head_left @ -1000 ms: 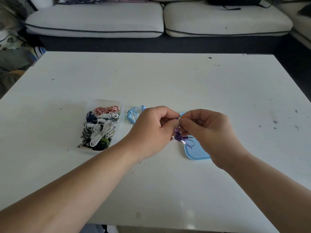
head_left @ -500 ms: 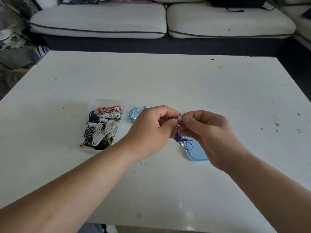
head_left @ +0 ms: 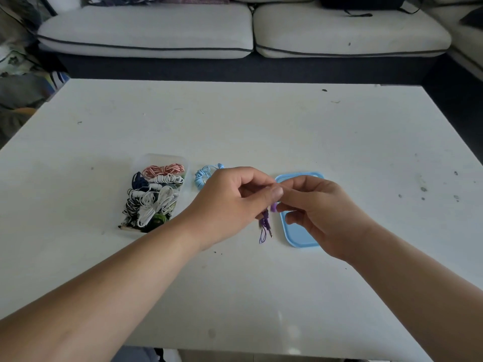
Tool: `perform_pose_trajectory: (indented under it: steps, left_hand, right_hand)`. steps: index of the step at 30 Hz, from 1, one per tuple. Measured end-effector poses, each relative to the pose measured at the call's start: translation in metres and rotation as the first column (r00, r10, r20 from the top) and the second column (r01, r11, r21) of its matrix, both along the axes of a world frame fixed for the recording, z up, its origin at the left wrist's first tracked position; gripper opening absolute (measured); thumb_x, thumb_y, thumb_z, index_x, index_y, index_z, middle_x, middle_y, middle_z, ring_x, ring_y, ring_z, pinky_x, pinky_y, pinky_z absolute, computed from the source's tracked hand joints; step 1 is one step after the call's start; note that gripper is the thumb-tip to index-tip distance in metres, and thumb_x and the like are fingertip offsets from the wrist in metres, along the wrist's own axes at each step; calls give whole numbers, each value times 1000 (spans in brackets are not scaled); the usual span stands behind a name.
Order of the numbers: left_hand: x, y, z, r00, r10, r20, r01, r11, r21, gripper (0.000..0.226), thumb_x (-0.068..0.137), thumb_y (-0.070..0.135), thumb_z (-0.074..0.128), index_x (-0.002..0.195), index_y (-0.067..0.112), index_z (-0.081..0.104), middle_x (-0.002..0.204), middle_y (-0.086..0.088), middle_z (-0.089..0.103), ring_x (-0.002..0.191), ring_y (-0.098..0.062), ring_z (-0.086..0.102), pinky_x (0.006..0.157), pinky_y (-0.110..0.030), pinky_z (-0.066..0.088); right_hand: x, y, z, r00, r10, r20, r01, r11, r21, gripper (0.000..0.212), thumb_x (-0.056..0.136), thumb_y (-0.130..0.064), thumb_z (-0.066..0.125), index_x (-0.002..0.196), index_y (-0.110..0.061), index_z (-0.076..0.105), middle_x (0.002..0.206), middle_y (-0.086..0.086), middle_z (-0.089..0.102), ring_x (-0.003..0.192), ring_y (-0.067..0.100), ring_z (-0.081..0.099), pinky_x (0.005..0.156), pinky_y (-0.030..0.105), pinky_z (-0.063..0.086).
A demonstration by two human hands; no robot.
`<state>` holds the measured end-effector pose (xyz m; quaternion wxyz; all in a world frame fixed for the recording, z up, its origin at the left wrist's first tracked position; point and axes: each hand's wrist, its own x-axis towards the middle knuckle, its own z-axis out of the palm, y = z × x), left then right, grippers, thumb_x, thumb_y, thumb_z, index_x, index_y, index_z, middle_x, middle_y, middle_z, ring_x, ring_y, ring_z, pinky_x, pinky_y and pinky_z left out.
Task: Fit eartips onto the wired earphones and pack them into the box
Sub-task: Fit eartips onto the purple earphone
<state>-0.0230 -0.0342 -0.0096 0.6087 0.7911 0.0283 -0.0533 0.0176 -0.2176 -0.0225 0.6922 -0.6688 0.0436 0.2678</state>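
Head view: both hands meet over the white counter (head_left: 261, 131), near-centre. Left hand (head_left: 230, 205) has its fingers curled, gripping the purple earphones (head_left: 265, 223); cord w/ plug hangs below the fist. Right hand (head_left: 321, 212) fingers pinch the purple bud end just right of the left thumb; eartip too small to make out. Blue lid (head_left: 298, 236) lies flat under the right hand. Left of the hands: light-blue earphones (head_left: 203, 176), coiled, then a clear box (head_left: 156, 194) packed w/ bundled cords. Sofa (head_left: 146, 30) at far side.
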Motion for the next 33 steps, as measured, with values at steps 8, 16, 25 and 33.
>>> perform_pose_trajectory:
  steps: [8, 16, 25, 33]
  left_hand:
    - [10, 9, 9, 983, 47, -178, -99, 951, -294, 15, 100, 8, 63, 100, 0, 75, 79, -11, 66, 70, -19, 65, 67, -29, 58]
    - [9, 12, 16, 985, 39, -169, -100, 924, -369, 17, 100, 5, 61, 107, -4, 74, 88, -19, 70, 73, -20, 69, 71, -27, 60]
    - [16, 11, 16, 956, 106, -275, -164, 966, -199, 10, 94, 4, 69, 93, 2, 79, 85, -16, 75, 77, -23, 69, 69, -28, 57]
    - [15, -8, 22, 990, 25, -140, -15, 997, 74, 12, 92, 9, 74, 94, 19, 80, 78, -7, 78, 58, -7, 63, 62, -16, 52]
  right_hand:
    - [5, 0, -8, 983, -125, -138, 114, 989, -92, 21, 97, -29, 66, 114, -19, 74, 120, 6, 74, 110, 21, 71, 95, 40, 58]
    - [-1, 2, -7, 953, 127, -276, -102, 989, 104, 42, 95, 11, 41, 124, -3, 66, 114, 18, 74, 99, 32, 74, 91, 41, 60]
    - [0, -8, -1, 982, 56, -181, -19, 980, 198, 25, 99, 10, 51, 118, 9, 69, 110, 24, 74, 94, 25, 75, 78, 27, 60]
    - [-1, -18, 18, 997, -79, -21, 76, 992, -100, 19, 93, -16, 74, 99, 3, 73, 88, 20, 78, 74, 28, 76, 71, 33, 63]
